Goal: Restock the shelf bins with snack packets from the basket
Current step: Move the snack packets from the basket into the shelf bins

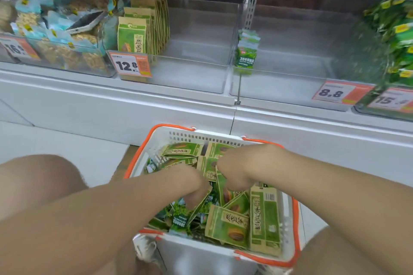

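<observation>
Snack packets (225, 225) beneath left hand (192, 182), right hand (237, 168); basket (201, 257) before shelf bins (192, 78).

Bare forearms (100, 212) & knees (38, 176); white sneaker (144, 249), partly seen, blurry.

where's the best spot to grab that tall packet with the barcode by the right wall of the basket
Probably pinch the tall packet by its barcode end, front and back, coming down from above. It rests along the right wall of the basket, printed face showing, on top of the other packets, and that end looks uncovered.
</observation>
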`<act>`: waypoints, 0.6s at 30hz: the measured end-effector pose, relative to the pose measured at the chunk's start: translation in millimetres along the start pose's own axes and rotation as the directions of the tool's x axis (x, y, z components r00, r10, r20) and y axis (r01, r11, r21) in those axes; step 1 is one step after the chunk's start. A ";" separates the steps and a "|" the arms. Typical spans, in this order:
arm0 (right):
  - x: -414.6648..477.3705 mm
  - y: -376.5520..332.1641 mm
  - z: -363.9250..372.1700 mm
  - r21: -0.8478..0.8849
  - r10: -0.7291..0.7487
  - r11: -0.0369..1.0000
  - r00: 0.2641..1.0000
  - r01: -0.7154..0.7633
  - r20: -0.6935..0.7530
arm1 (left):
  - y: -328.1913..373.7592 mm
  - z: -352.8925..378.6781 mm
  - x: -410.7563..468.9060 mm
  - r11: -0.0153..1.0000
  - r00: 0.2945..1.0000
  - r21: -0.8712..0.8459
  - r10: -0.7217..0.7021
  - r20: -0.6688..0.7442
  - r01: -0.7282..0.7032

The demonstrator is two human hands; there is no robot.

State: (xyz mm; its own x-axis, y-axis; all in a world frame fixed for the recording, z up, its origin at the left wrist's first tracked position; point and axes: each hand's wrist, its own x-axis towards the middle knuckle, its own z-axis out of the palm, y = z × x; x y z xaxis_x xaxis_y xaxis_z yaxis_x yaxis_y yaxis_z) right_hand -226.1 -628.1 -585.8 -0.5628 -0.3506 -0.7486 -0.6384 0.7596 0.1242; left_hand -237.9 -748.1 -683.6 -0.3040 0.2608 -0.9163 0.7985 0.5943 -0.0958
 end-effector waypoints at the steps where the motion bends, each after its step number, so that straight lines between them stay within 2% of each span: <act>1: -0.3 -1.0 1.5 0.003 -0.008 1.000 1.000 0.009 -0.017 | 1.7 6.7 7.3 0.999 1.000 0.044 0.021 -0.005 -0.021; 4: -2.7 -3.9 1.0 0.033 -0.037 0.999 0.996 0.040 -0.075 | 5.8 16.7 12.8 0.990 0.997 0.123 0.068 -0.040 -0.062; 9: -7.3 -8.1 -3.5 0.071 -0.080 0.994 0.989 0.089 -0.125 | 3.0 28.5 18.2 1.000 0.984 -0.015 0.008 -0.179 -0.011; 18: -4.0 -11.0 -4.7 0.050 -0.083 0.995 0.991 0.089 -0.109 | 1.8 29.0 11.5 0.997 0.981 -0.073 -0.052 -0.186 0.039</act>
State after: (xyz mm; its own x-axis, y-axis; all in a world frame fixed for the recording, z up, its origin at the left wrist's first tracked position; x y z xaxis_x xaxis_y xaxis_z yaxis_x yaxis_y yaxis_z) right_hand -219.3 -637.6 -581.1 -0.5614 -0.4700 -0.6811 -0.6590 0.7518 0.0245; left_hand -224.9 -766.1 -705.6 -0.4366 0.3661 -0.8218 0.7459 0.6580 -0.1031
